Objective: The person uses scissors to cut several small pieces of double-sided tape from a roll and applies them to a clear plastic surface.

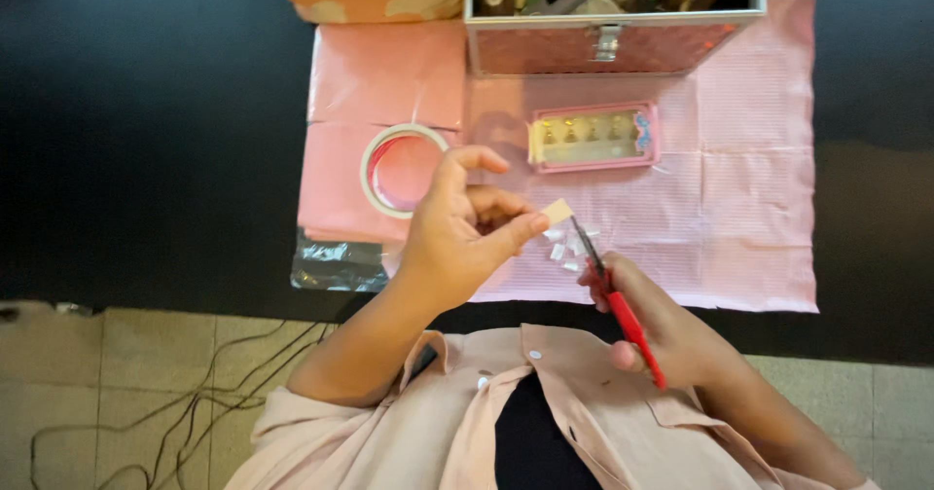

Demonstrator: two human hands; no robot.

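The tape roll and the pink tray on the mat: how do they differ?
The tape roll is a round, open ring with the pink mat showing through; the pink tray is rectangular and holds a row of small pieces. The tape roll lies beside the left hand; the pink tray sits farther off, before the case. Both lie flat on the mat, untouched.

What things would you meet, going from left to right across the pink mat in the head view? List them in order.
Roll of tape → left hand → small piece of tape pinched at its fingertips → red-handled scissors in the right hand. The pink tray and the case lie farther back.
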